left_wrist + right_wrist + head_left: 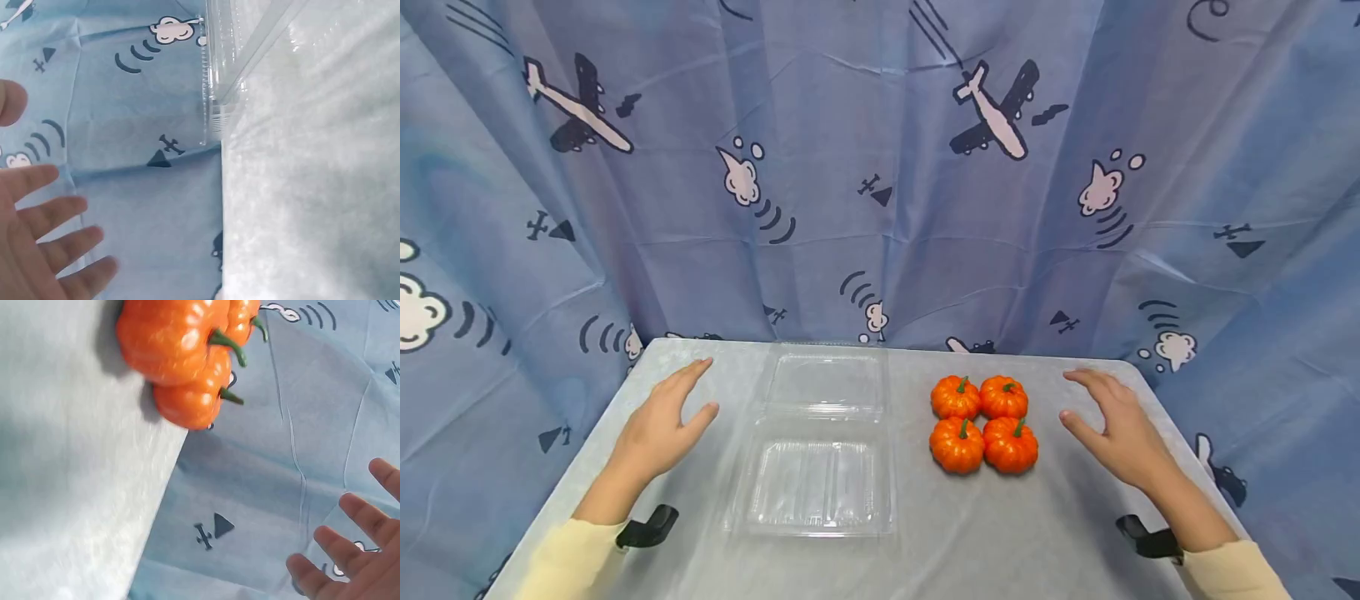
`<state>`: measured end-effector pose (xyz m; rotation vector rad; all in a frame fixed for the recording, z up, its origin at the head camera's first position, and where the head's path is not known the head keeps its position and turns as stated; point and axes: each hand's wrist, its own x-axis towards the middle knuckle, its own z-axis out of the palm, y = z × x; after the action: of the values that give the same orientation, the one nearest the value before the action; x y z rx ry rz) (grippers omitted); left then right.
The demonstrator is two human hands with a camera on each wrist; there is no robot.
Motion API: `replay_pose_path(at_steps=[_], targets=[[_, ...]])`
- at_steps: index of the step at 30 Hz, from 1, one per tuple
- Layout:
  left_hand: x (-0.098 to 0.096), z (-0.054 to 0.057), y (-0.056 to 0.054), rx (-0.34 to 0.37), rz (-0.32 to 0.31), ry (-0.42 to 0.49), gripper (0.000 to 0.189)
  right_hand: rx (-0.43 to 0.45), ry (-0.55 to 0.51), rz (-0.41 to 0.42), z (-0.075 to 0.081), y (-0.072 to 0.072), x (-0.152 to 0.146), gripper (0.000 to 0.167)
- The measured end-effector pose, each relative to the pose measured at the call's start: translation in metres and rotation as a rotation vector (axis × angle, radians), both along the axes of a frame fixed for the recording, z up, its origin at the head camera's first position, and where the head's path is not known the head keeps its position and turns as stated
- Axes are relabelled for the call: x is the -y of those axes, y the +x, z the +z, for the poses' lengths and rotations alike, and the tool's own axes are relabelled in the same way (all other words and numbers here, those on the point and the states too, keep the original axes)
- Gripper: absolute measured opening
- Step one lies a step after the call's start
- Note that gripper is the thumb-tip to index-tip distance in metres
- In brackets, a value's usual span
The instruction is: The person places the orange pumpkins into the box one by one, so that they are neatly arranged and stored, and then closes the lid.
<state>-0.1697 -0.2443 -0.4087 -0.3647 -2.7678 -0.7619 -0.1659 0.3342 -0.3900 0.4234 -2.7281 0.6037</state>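
Observation:
My left hand (pixel 657 427) hovers over the table's left side with fingers extended and thumb apart, holding nothing. Just to its right lies a clear plastic clamshell box (pixel 887 475), its lid spread flat toward the back. The left wrist view catches the box (pixel 219 75) at its top and my spread left fingers (pixel 59 212). Over the right side, my right hand (pixel 1120 429) is likewise empty, fingers loosely extended. Several small orange pumpkins (pixel 957 446) with green stems sit in a tight cluster between the box and this hand. They also show in the right wrist view as pumpkins (pixel 169 337).
A pale cloth covers the table (pixel 970 542). Behind it and at both sides hangs a blue curtain (pixel 850 208) printed with planes and clouds, close to the table's back edge. Each wrist wears a black camera strap (pixel 647 529).

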Motion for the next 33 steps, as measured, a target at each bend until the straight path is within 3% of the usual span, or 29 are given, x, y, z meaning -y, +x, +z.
replay_pose_path(at_steps=[3,9,16,22,27,33], targets=[[0.0,-0.009,0.001,0.028,-0.027,0.057,0.061,0.04,-0.146,0.017,-0.004,0.001,0.0,0.049],[0.003,-0.037,0.008,0.084,-0.076,0.194,0.056,0.154,-0.367,0.053,-0.02,-0.001,0.005,0.042],[-0.002,-0.061,0.016,0.125,-0.103,0.308,0.052,0.244,-0.399,0.01,-0.04,-0.002,0.012,0.043],[-0.009,-0.079,0.024,0.101,-0.1,0.382,0.052,0.282,-0.422,-0.01,-0.056,-0.005,0.018,0.042],[-0.014,-0.089,0.03,0.129,-0.093,0.471,0.05,0.284,-0.474,0.009,-0.069,-0.007,0.021,0.042],[-0.017,-0.097,0.031,0.14,-0.116,0.563,0.05,0.357,-0.497,-0.026,-0.082,-0.01,0.024,0.046]])
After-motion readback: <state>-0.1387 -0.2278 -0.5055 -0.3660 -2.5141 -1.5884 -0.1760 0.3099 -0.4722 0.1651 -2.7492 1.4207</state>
